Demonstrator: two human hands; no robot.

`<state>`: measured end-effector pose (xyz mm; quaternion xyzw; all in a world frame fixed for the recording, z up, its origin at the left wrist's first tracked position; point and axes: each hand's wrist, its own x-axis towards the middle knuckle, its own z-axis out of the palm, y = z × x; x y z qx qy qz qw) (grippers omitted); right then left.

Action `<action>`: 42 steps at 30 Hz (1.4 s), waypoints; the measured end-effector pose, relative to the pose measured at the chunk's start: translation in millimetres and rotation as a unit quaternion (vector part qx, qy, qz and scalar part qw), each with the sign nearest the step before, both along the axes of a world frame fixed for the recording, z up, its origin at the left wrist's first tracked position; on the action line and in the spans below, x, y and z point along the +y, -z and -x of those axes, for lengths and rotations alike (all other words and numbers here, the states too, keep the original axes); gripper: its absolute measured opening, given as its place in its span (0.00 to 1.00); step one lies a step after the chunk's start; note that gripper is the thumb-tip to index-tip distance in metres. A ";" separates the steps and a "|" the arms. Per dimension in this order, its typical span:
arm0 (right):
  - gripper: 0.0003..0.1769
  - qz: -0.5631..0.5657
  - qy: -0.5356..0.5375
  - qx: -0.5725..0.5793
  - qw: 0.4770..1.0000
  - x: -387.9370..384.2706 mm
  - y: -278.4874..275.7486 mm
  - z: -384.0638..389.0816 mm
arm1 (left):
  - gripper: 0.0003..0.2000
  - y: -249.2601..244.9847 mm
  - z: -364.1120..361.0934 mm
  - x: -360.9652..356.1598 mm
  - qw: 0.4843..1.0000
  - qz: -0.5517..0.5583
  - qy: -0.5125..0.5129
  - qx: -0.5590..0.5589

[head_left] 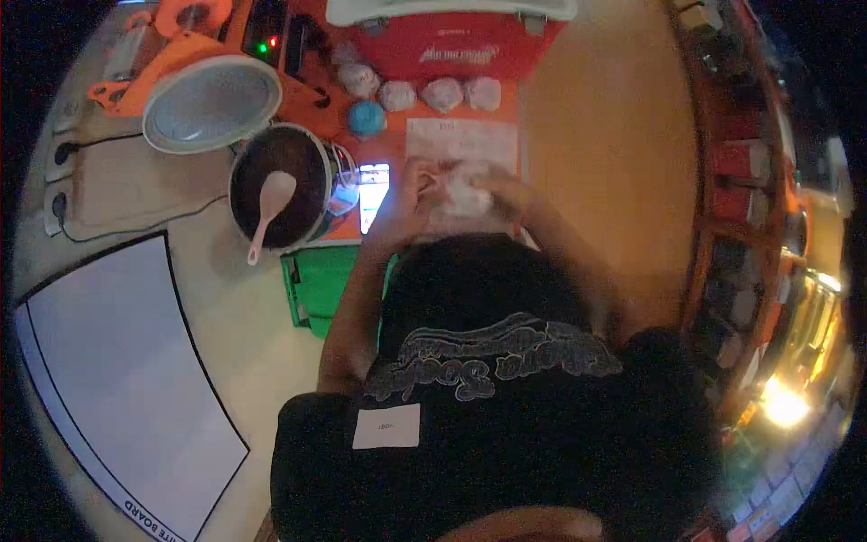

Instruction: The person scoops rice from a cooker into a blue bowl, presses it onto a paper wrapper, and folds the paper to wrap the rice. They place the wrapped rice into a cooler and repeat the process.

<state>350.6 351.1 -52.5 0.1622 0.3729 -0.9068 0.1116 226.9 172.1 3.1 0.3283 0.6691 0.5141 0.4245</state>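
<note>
Both hands meet over the orange table, close in front of my body. My left hand [417, 191] and my right hand [506, 191] are closed around a crumpled white wrapping [466, 197] from either side; motion blurs it, and what it contains is hidden. Under and beyond them lies a printed paper sheet [462, 135]. Left of my left hand is a lit phone [372, 200]. Several white wrapped bundles [442, 95] form a row past the sheet, with a blue round item [367, 117] at their near left.
On the left stands a pot [237, 212] with dark contents and a pale pink paddle [275, 197] across it. Behind it is a round lid [212, 107]. A red cooler box [452, 50] stands at the back. A green crate-like item [316, 280] and a whiteboard [135, 361] are nearer.
</note>
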 end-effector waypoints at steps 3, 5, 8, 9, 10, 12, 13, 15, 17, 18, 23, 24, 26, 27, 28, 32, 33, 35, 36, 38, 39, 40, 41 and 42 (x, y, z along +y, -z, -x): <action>0.44 0.149 0.014 0.101 0.984 -18.1 -11.1 7.9 | 0.21 -14.6 4.9 8.7 0.998 -0.042 -0.031 -0.019; 0.45 0.140 0.042 0.134 0.980 -22.5 -32.2 17.2 | 0.23 -32.4 6.9 10.7 0.996 0.020 -0.068 0.053; 0.44 0.083 0.032 0.140 0.986 -6.2 -39.4 26.6 | 0.30 -6.0 15.8 11.1 0.990 0.021 -0.139 0.019; 0.43 0.030 0.012 0.128 0.991 3.4 -41.4 29.5 | 0.31 -20.8 18.0 13.0 0.982 0.093 -0.114 0.119; 0.43 0.024 0.012 0.133 0.991 12.7 -58.1 35.8 | 0.31 -23.9 20.9 15.8 0.982 0.086 -0.115 0.123; 0.38 0.042 0.003 0.062 0.997 35.5 -100.7 47.7 | 0.31 -26.0 27.3 21.8 0.987 0.056 -0.125 0.087; 0.38 0.040 0.001 0.060 0.997 50.8 -114.5 58.3 | 0.31 -23.7 31.7 22.7 0.987 0.054 -0.127 0.085; 0.34 -0.060 0.107 0.091 0.988 85.1 -141.1 87.3 | 0.31 -15.3 41.6 24.1 0.985 0.102 -0.127 0.046; 0.32 -0.191 0.157 -0.008 0.969 123.6 -192.2 131.9 | 0.32 -6.1 51.9 23.9 0.989 0.092 -0.118 0.020; 0.32 -0.218 0.144 -0.002 0.965 143.9 -202.4 155.6 | 0.32 -0.3 56.8 22.3 0.991 0.082 -0.109 -0.001; 0.26 -0.195 0.085 -0.082 0.974 199.0 -155.0 262.3 | 0.29 55.7 71.0 22.6 0.978 0.093 -0.121 -0.146; 0.20 -0.185 0.019 -0.067 0.980 202.4 -126.0 274.8 | 0.28 52.7 71.6 26.9 0.986 0.093 -0.106 -0.093; 0.16 -0.164 -0.050 -0.060 0.983 210.9 -65.1 293.2 | 0.26 42.0 74.5 35.3 0.993 0.096 -0.069 0.016; 0.14 -0.247 -0.071 -0.014 0.966 213.5 -36.3 298.7 | 0.25 36.1 75.4 36.8 0.992 0.097 -0.048 0.070; 0.13 -0.325 -0.092 0.033 0.941 213.5 -21.3 303.3 | 0.25 28.6 76.7 37.4 0.991 0.105 -0.049 0.063; 0.17 -0.309 -0.041 -0.137 0.940 218.2 7.9 310.0 | 0.27 9.9 85.3 41.7 0.982 0.145 -0.072 -0.095; 0.18 -0.332 -0.082 -0.161 0.926 217.5 17.3 306.2 | 0.28 9.1 84.4 42.5 0.981 0.154 -0.065 -0.103; 0.21 -0.377 -0.162 -0.207 0.888 215.3 39.8 294.3 | 0.28 20.4 81.1 42.4 0.991 0.122 -0.050 -0.030; 0.22 -0.398 -0.201 -0.227 0.866 216.4 51.7 289.1 | 0.28 24.5 79.9 44.4 0.994 0.087 -0.040 0.052; 0.24 -0.427 -0.261 -0.255 0.828 217.0 78.7 281.7 | 0.28 16.9 80.8 49.7 0.992 0.116 -0.038 -0.042; 0.24 -0.428 -0.273 -0.264 0.820 218.2 90.0 282.9 | 0.28 12.4 82.1 50.6 0.979 0.148 -0.036 -0.134; 0.25 -0.426 -0.280 -0.272 0.816 220.2 107.0 280.1 | 0.28 9.8 82.9 49.8 0.980 0.146 -0.035 -0.133; 0.25 -0.419 -0.282 -0.276 0.817 220.4 125.1 278.9 | 0.28 7.6 83.6 48.7 0.979 0.156 -0.026 -0.127; 0.26 -0.412 -0.281 -0.279 0.820 221.8 146.5 276.8 | 0.28 6.3 83.6 47.2 0.978 0.167 -0.017 -0.121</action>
